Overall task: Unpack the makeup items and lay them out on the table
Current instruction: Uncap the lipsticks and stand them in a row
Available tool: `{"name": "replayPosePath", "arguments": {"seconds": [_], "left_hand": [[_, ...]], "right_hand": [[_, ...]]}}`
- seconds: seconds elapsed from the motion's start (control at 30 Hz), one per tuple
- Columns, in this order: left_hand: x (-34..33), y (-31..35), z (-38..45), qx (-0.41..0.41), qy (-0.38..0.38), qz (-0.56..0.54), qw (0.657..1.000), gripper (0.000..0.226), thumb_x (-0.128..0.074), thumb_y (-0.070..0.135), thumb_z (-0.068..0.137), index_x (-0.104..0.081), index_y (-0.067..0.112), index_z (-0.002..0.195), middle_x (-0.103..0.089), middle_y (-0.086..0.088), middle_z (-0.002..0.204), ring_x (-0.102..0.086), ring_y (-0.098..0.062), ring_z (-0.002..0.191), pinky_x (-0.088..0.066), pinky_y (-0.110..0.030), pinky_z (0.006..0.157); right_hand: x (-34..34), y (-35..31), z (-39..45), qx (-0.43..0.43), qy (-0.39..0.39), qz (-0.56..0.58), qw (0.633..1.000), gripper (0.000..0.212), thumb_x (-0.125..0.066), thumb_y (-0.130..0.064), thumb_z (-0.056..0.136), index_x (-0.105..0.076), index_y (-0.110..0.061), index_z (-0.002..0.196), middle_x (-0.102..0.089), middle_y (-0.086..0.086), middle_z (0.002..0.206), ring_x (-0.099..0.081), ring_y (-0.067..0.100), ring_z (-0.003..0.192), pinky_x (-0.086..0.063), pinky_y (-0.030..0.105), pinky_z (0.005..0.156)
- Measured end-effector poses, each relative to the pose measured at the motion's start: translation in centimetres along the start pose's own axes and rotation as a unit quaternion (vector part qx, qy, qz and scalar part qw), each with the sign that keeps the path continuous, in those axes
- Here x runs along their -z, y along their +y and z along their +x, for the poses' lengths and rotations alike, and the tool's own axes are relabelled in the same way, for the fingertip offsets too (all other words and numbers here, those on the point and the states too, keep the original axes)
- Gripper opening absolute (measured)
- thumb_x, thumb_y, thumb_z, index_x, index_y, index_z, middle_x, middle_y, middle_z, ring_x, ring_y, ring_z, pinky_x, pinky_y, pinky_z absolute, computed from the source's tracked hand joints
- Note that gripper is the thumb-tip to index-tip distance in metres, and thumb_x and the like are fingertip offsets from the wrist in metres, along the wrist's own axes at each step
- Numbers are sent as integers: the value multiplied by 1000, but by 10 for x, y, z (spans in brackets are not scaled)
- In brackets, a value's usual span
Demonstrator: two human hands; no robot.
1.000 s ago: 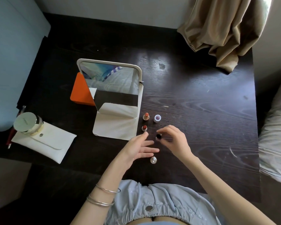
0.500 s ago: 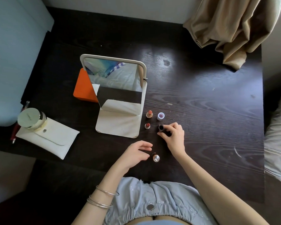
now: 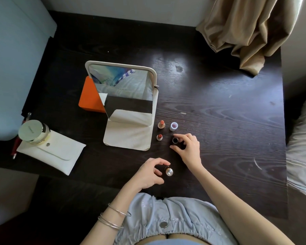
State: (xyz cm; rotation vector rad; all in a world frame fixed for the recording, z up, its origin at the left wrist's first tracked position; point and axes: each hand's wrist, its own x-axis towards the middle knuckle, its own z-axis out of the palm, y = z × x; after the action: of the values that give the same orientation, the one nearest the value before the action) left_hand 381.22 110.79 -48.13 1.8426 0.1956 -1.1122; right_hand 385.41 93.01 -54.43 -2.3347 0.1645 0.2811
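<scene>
Lipstick tube [image 3: 175, 140] stands upright on the tabletop [image 3: 219, 121], seemingly pinched by the right hand [image 3: 188, 149]; the silver-capped item [image 3: 169, 171] sits just right of the left hand [image 3: 148, 174], whose curled fingers hold nothing.

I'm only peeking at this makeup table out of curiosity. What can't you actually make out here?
- Dark tube, head view: too small to tell what it holds; the right hand covers its side.
- Red stick, head view: mostly hidden under the white pouch and the jar.
- Orange box, head view: largely behind the mirror.
</scene>
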Motion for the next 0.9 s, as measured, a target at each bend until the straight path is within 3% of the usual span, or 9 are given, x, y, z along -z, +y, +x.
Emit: {"name": "replayPosePath", "arguments": {"seconds": [0.17,0.27,0.33,0.43,0.5,0.6,0.7,0.77,0.9], "left_hand": [[-10,-5,5,-31,0,11,999,56,-74,0,68,-61,40,106,-45,4,119,-61,-13,93,-52,-20,79],[-18,-8,10,-63,41,24,997,41,-75,5,72,-68,28,105,-52,4,115,-60,-13,89,-51,-19,82],[-18,-8,14,-60,65,33,996,30,-74,13,77,-69,21,105,-60,3,110,-60,-13,92,-50,-24,86],[-11,-2,15,-22,43,16,999,28,-65,28,86,-67,21,113,-67,3,108,-60,-10,104,-45,-28,95],[-7,6,11,-16,-17,-60,998,26,-57,24,92,-60,22,118,-69,1,105,-62,-10,105,-45,-29,98],[-3,20,1,-9,-107,-130,986,11,-47,11,96,-53,18,102,-65,0,89,-64,-11,83,-50,-26,82],[-2,34,-9,-27,-148,-137,979,11,-41,4,96,-49,12,94,-52,0,77,-48,-7,60,-46,-21,62],[-2,39,-15,-38,-167,-147,974,15,-39,8,98,-51,14,93,-47,1,73,-41,-5,56,-41,-19,56],[0,41,-22,-43,-164,-195,966,14,-34,14,102,-48,15,102,-43,2,72,-38,-4,54,-36,-18,54]], "right_hand": [[15,-2,-7,-64,-28,119,990,43,-77,-9,75,-57,-17,112,-57,-2,90,-51,7,78,-40,9,73],[28,-6,-21,-107,-61,172,977,12,-67,-13,85,-58,-19,90,-60,-3,82,-53,5,72,-41,14,70],[36,-10,-31,-118,-125,194,966,7,-60,-20,91,-62,-20,84,-63,-4,80,-55,5,73,-42,20,74],[41,-20,-48,-119,-218,243,938,15,-52,-26,95,-67,-23,95,-67,-6,88,-59,2,78,-46,19,74],[41,-26,-56,-114,-241,269,925,19,-49,-27,96,-66,-25,105,-66,-9,91,-58,-1,76,-47,17,73],[44,-34,-56,-113,-256,282,918,20,-51,-27,96,-65,-18,106,-61,-6,83,-51,-1,68,-43,16,65],[47,-45,-54,-108,-264,312,906,19,-60,-32,89,-63,-14,94,-57,-1,69,-47,11,60,-36,17,52],[49,-52,-53,-105,-246,311,912,23,-67,-37,82,-61,-15,85,-57,6,66,-45,20,56,-35,19,46],[49,-64,-52,-78,-184,295,934,20,-67,-20,86,-54,-7,79,-53,8,61,-40,8,42,-34,16,42]]}}
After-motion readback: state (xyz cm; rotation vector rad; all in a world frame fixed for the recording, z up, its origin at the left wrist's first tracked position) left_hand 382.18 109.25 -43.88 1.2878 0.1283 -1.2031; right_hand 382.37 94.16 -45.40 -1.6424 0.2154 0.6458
